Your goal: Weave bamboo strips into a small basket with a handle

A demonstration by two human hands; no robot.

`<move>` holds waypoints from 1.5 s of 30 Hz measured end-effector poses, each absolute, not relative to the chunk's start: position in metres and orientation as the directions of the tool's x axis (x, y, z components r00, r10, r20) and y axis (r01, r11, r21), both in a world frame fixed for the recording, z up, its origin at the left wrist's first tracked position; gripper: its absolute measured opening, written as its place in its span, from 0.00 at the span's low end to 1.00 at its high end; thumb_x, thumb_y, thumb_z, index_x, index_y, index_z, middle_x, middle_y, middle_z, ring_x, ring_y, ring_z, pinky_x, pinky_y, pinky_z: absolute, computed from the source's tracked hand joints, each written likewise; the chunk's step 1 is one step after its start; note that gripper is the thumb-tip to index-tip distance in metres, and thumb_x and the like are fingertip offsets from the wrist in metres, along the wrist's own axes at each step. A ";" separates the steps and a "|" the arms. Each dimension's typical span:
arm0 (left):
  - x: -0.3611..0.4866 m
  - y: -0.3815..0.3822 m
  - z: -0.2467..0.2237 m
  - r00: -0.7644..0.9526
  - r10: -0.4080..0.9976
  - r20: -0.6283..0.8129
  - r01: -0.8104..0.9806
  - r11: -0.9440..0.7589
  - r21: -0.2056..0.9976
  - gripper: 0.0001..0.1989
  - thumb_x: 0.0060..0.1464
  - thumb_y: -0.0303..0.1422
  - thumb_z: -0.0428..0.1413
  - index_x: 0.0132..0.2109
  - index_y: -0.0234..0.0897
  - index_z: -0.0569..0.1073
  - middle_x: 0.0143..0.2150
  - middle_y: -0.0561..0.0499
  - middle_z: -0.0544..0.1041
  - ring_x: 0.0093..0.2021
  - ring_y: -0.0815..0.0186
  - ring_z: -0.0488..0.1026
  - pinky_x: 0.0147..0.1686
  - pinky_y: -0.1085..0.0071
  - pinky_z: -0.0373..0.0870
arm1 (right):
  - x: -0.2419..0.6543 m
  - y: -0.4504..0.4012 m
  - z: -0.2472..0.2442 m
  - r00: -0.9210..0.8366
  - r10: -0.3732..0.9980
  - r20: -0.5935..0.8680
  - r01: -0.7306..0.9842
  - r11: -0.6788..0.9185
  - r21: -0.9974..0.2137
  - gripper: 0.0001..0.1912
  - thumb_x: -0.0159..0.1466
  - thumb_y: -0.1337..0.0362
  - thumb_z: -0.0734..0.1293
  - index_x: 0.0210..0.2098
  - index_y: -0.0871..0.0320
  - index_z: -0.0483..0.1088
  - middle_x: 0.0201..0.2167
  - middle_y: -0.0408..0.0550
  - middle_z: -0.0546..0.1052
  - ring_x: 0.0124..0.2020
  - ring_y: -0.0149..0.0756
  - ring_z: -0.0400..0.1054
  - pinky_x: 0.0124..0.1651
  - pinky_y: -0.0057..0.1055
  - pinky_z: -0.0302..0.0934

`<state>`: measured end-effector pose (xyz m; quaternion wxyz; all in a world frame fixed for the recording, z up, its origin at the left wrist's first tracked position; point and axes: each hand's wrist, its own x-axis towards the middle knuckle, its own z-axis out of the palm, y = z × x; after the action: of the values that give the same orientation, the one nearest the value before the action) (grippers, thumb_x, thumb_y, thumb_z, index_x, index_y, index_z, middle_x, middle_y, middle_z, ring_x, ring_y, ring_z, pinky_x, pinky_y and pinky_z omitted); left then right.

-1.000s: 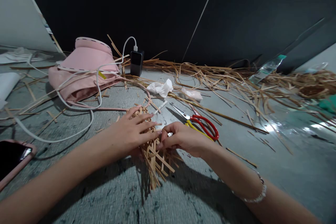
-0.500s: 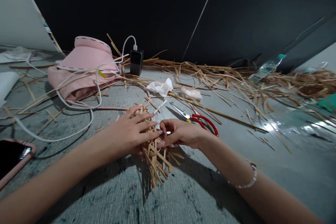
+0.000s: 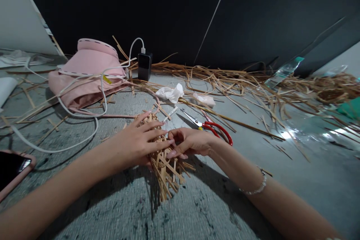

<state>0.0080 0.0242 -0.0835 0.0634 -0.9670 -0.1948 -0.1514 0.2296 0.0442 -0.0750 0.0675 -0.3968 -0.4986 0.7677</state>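
Both my hands are on an open lattice of woven pale reed strips (image 3: 165,174), which lies on the grey floor below the middle of the view. My left hand (image 3: 140,144) covers its upper left side, fingers spread across the strips. My right hand (image 3: 189,142) comes in from the right, with fingertips and thumb on the strips near my left fingertips. The lattice's top part is hidden under my hands. Just beyond my right hand lie steel scissors with red handles (image 3: 209,127), not touching it.
A pink cloth bag (image 3: 87,78), a white cable (image 3: 78,144) and a black power bank (image 3: 144,66) lie at the back left. A phone in a pink case (image 3: 11,168) sits at the left edge. Loose reed strips (image 3: 225,82) spread across the back, with white tissue (image 3: 170,93) and a clear plastic bottle (image 3: 284,72).
My right hand and forearm have moved left, closer to my left hand, and the bracelet has moved with them. The scissors' handles now show more fully beyond my right hand.
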 end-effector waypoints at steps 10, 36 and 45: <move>0.010 0.023 -0.081 0.871 0.384 0.306 0.408 -0.913 -0.016 0.32 0.47 0.37 0.65 0.59 0.45 0.64 0.58 0.45 0.71 0.61 0.50 0.62 0.63 0.44 0.41 | 0.222 0.039 -0.068 -0.605 0.566 -0.560 0.316 -0.475 -0.821 0.24 0.39 0.66 0.79 0.23 0.58 0.59 0.17 0.33 0.67 0.16 0.19 0.60 0.18 0.19 0.52; 0.010 0.015 -0.079 0.842 0.436 0.318 0.445 -0.894 0.046 0.33 0.50 0.39 0.62 0.60 0.37 0.60 0.61 0.45 0.67 0.67 0.57 0.53 0.67 0.57 0.31 | 0.234 0.034 -0.058 -0.585 0.703 -0.403 0.425 -0.158 -0.892 0.20 0.54 0.53 0.72 0.29 0.57 0.59 0.23 0.37 0.69 0.19 0.25 0.66 0.23 0.25 0.62; 0.001 0.028 -0.080 0.860 0.374 0.347 0.415 -0.908 -0.051 0.27 0.55 0.38 0.59 0.59 0.39 0.61 0.58 0.44 0.71 0.62 0.56 0.62 0.65 0.55 0.42 | 0.251 0.036 -0.028 -0.681 0.674 -0.285 0.588 0.273 -0.761 0.15 0.59 0.53 0.69 0.35 0.58 0.66 0.30 0.42 0.71 0.30 0.29 0.65 0.32 0.27 0.60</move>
<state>0.0009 0.0277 -0.0799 0.0624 -0.9624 -0.2050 -0.1672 0.2506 0.0360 -0.0275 0.0474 -0.3963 -0.7963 0.4546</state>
